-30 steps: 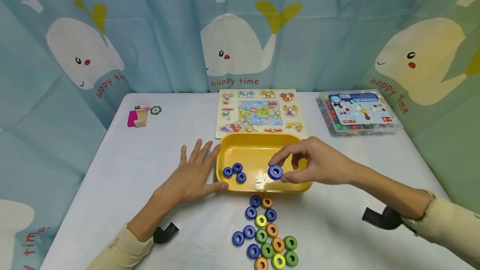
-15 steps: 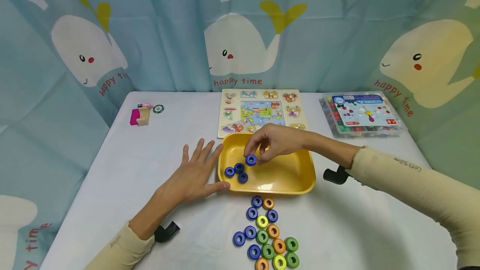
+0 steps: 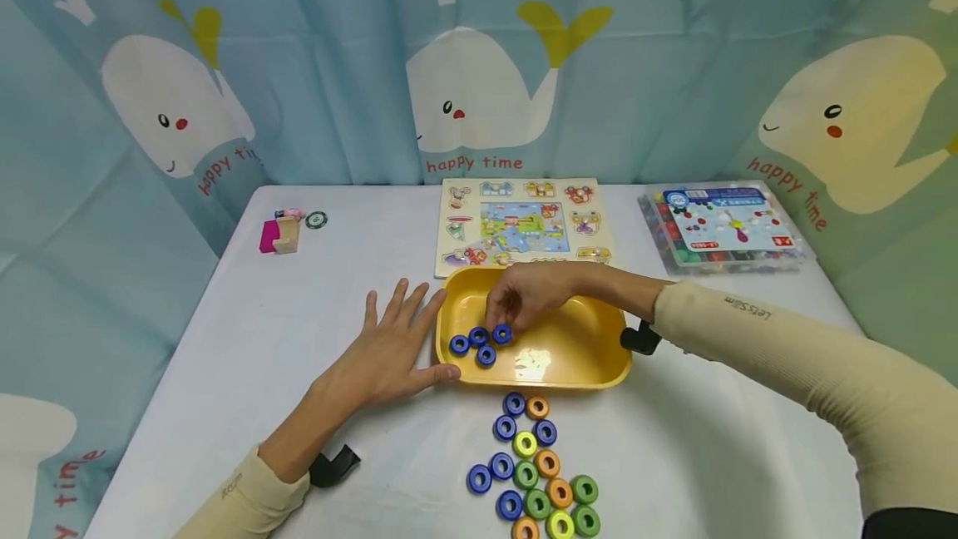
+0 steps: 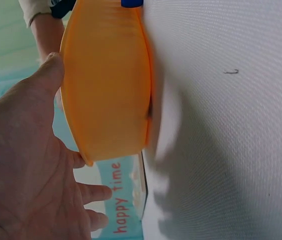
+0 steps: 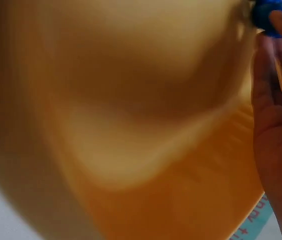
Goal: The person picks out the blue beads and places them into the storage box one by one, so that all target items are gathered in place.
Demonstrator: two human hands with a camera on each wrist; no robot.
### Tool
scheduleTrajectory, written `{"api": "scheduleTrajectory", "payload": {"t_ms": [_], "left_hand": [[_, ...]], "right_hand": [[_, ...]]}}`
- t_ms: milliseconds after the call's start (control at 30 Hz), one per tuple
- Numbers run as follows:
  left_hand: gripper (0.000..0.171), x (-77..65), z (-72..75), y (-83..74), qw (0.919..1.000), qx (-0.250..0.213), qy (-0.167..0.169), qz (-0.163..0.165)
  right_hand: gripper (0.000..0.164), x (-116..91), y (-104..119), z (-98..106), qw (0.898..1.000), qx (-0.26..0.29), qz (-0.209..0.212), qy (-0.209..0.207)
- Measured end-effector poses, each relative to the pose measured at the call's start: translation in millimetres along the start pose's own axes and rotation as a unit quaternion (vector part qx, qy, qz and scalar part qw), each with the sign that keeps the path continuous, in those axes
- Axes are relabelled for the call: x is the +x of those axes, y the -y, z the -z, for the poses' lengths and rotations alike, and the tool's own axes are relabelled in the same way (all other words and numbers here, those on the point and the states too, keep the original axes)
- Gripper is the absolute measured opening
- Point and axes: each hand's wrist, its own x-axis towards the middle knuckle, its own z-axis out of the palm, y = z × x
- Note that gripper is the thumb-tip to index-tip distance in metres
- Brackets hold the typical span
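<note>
One blue ring (image 3: pixel 502 340) sits low inside the yellow tray (image 3: pixel 580 348), beside three similar blue rings (image 3: pixel 486 363), pinched by the right hand (image 3: pixel 533 294). It looks light, rigid and glossy: perhaps slightly slippery, hardly fragile, best held by its outer rim. The left hand (image 3: pixel 387 360), fingers spread, touches the tray's edge; more coloured rings (image 3: pixel 525 485) lie on the worktop (image 3: pixel 359 244).

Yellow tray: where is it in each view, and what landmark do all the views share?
Head: yellow tray, below and right of centre.
Left wrist: yellow tray, upper left of centre.
Right wrist: yellow tray, filling most of the picture.
Shared landmark: red lettering.
</note>
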Motion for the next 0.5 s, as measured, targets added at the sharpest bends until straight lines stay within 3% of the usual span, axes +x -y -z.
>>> {"api": "scheduleTrajectory", "payload": {"t_ms": [500], "left_hand": [[0.102,-0.2,-2.6,-0.5,1.0,0.004,-0.008,0.002]], "right_hand": [[0.027,10.7,0.3,-1.6,0.999,-0.016,-0.032,0.026]]}}
